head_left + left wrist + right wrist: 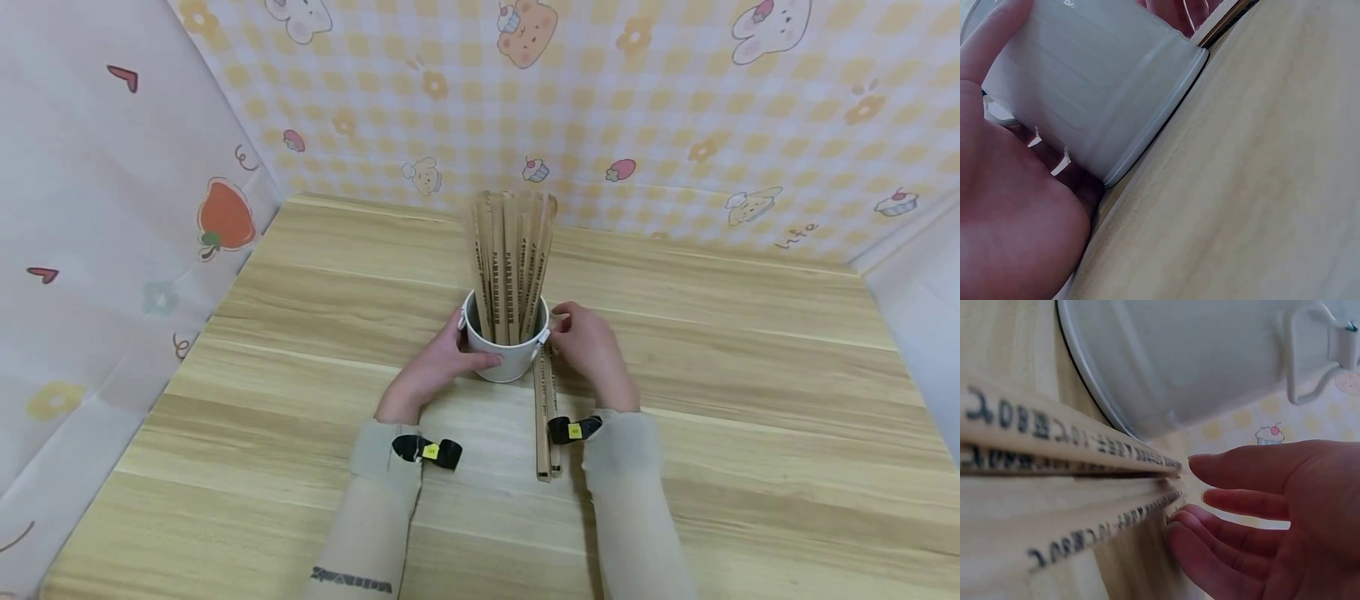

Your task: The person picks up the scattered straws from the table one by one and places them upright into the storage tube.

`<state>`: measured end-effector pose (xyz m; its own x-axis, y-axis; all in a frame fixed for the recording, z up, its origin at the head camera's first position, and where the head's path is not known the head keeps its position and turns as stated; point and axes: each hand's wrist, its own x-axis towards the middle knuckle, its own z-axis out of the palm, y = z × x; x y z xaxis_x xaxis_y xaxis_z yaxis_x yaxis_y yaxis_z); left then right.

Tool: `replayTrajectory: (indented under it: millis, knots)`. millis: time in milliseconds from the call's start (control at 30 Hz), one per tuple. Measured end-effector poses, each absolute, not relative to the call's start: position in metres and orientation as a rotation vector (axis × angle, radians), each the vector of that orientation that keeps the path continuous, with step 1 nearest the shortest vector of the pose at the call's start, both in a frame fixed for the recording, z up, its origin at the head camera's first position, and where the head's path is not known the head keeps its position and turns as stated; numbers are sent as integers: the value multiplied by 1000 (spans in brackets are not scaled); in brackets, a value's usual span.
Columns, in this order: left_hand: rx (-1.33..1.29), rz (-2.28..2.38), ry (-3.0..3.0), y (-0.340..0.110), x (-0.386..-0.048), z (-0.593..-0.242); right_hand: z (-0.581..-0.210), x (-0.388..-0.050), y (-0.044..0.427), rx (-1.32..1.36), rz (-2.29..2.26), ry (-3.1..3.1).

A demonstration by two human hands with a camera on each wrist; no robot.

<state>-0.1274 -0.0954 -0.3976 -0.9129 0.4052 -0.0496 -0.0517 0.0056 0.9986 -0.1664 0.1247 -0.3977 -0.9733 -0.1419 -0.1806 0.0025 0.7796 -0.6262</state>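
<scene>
A small white metal bucket [508,365] stands upright on the table, holding several long straws in printed brown paper sleeves [504,267]. My left hand [441,360] grips its left side, the thumb across the front wall; in the left wrist view the other fingers go behind the bucket [1097,81]. Right of the bucket, more paper-wrapped straws [543,425] lie on the table, pointing toward me. My right hand [594,350] is beside the bucket's right handle, near the far ends of these straws. The right wrist view shows its fingers [1222,540] loosely bent, nothing between them and the thumb.
The wood-grain table [750,400] extends to both sides. A checked cloth with cartoon prints [637,108] hangs along the back edge, and a white printed cloth [112,208] covers the left side. Each wrist wears a black strap [442,453].
</scene>
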Motion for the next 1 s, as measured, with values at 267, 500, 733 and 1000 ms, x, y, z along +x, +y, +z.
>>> replayTrajectory:
  millis: [267, 500, 733, 1000]
  knots:
    - [362, 1979, 1951, -95, -127, -397, -400, -163, 117, -147, -885, 2849]
    - [346, 1982, 1948, -95, -127, -397, -397, -161, 116, -100, -867, 2829]
    - [351, 1978, 1956, -95, -127, -397, -396, -160, 118, -68, -840, 2801]
    - [345, 1972, 1969, -95, -128, -398, -396, -159, 117, -81, -783, 2796]
